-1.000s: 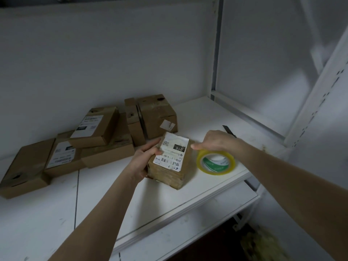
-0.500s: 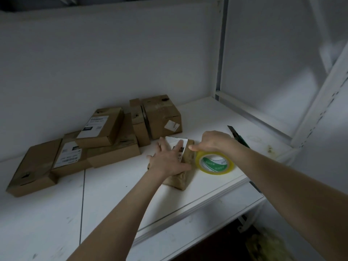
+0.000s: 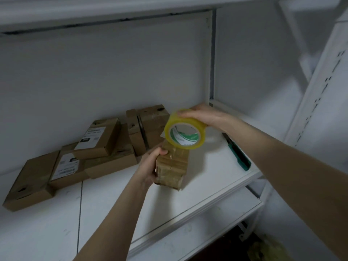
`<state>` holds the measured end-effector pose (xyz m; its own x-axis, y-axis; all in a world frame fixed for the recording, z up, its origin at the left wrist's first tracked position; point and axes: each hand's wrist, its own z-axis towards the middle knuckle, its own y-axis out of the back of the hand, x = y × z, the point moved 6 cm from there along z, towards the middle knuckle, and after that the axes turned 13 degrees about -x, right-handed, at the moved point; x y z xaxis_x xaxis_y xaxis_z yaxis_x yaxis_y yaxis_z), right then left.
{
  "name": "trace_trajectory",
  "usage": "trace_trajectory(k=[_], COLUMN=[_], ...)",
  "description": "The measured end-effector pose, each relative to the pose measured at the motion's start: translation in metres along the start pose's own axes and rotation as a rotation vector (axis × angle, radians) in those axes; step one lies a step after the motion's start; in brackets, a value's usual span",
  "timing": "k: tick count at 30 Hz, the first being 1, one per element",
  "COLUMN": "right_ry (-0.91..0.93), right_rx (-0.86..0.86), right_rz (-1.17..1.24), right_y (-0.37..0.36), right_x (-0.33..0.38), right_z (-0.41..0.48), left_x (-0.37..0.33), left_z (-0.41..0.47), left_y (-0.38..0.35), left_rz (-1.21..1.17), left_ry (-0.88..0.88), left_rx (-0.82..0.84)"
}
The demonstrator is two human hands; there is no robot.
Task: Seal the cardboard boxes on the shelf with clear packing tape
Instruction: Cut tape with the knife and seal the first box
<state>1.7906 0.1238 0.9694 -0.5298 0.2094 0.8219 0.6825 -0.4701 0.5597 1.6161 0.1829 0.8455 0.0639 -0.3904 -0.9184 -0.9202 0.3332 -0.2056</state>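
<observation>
A small cardboard box [image 3: 172, 166], wrapped in glossy tape, stands tilted near the front of the white shelf [image 3: 212, 176]. My left hand [image 3: 150, 164] grips its left side, thumb over the top edge. My right hand [image 3: 203, 115] holds a yellowish roll of clear packing tape [image 3: 185, 129] from above, lifted off the shelf just over the box's far end. The roll stands on edge, its green-printed core facing me. Whether a strip runs from the roll to the box cannot be made out.
Several other cardboard boxes [image 3: 99, 138] lie stacked at the back left, one flat box [image 3: 30, 181] at the far left. A green utility knife [image 3: 238, 152] lies on the shelf at the right. A lower shelf [image 3: 207, 227] juts out below; an upright post [image 3: 318, 87] stands right.
My right hand has lifted the tape roll off the shelf and turned it on edge above the box. My left hand has turned the box over, so its label no longer shows.
</observation>
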Motion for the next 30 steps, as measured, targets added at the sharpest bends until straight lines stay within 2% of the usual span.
trace_trajectory(k=[4,8,12,15,18,23,26,30], right_ry=[0.023,-0.056,-0.093,-0.087,-0.153,-0.211,-0.217,-0.193], right_rx=[0.035,0.141,0.129,0.168,0.174,0.208,0.211,0.184], right_rz=[-0.188,-0.343,-0.326,-0.516,-0.496,-0.478,-0.489,-0.491], right_y=[-0.001,-0.005,-0.005,0.000,-0.007,-0.035,-0.044,-0.055], right_x=[-0.001,-0.029,-0.040,-0.057,-0.085,-0.100,-0.103,-0.100], right_z=[-0.003,-0.008,-0.009,-0.012,-0.020,-0.026,-0.023,-0.019], left_x=[0.019,0.028,0.030,0.031,0.032,0.030,0.024,-0.014], left_z=[0.000,0.004,0.009,0.014,0.020,0.019,0.021,0.016], left_y=[0.016,0.029,0.028,0.029,0.031,0.024,0.027,0.023], left_rz=[-0.065,-0.059,-0.047,-0.047,-0.030,0.047,0.192,0.716], left_ry=[0.094,0.150,0.162,0.166,0.165,0.178,0.132,-0.168], left_rx=[-0.051,-0.071,-0.035,0.001,0.007,0.125,0.130,0.063])
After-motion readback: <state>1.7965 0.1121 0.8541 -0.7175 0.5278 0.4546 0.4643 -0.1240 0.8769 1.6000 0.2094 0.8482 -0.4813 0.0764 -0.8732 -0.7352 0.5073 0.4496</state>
